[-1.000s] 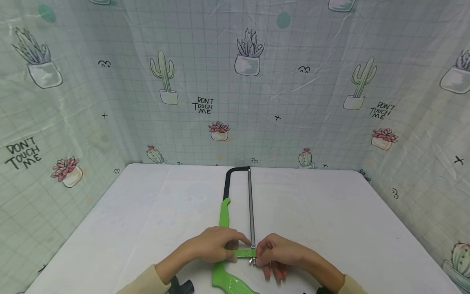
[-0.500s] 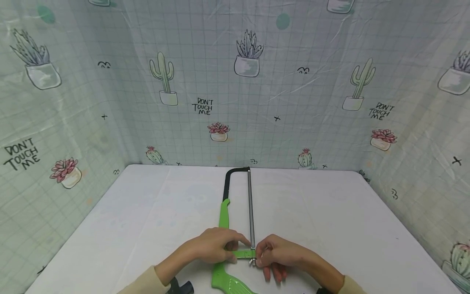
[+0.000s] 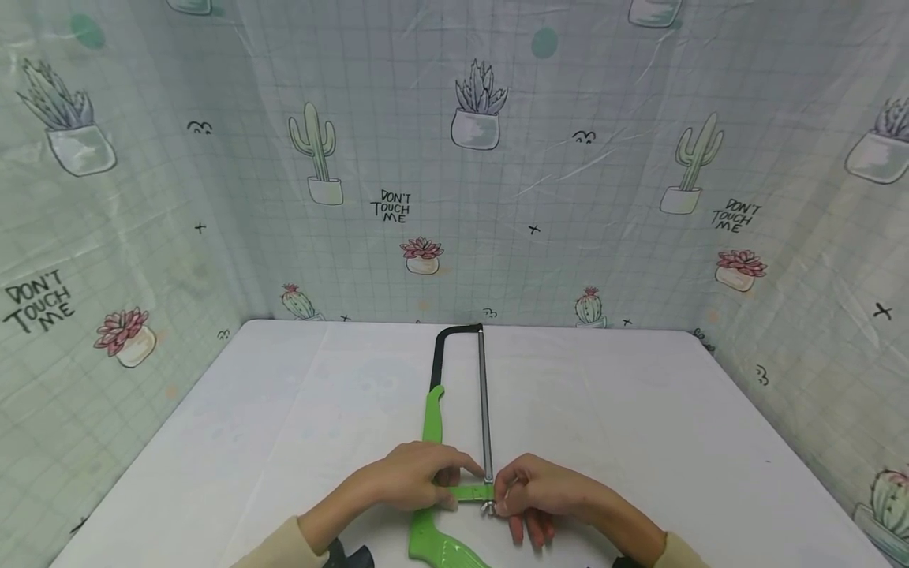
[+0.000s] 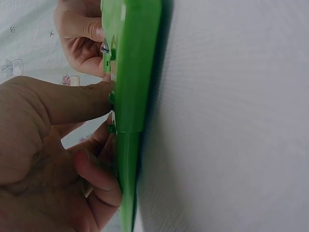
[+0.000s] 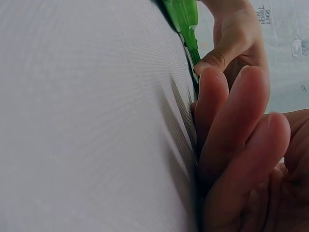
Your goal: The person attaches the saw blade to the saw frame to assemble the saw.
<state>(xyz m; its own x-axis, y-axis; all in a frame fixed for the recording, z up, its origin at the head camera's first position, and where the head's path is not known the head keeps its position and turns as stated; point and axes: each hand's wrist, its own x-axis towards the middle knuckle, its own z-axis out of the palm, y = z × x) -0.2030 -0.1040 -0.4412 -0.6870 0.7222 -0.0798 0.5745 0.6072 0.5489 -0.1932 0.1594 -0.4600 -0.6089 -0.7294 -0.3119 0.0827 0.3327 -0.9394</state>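
Observation:
A hacksaw [image 3: 433, 418] lies flat on the white table, its black front frame [image 3: 438, 359] pointing away from me and its green handle [image 3: 442, 546] near me. My left hand [image 3: 408, 475] grips the green frame just ahead of the handle, thumb and fingers bent around it. The grey blade [image 3: 485, 402] runs down the right side to a short green arm [image 3: 470, 493]. At that arm's outer end, a metal wing nut [image 3: 488, 509] sits between the bent thumb and index finger of my right hand [image 3: 543, 485]. The right hand's other fingers [image 5: 236, 121] extend loosely close to the table.
The white table [image 3: 604, 410] spreads around the saw. Behind and beside it hangs a plastic sheet [image 3: 568, 197] printed with cacti. A black object [image 3: 348, 556] shows by my left wrist at the bottom edge.
The head view has shifted very slightly, so everything appears a little lower. Both hands keep their places on the hacksaw.

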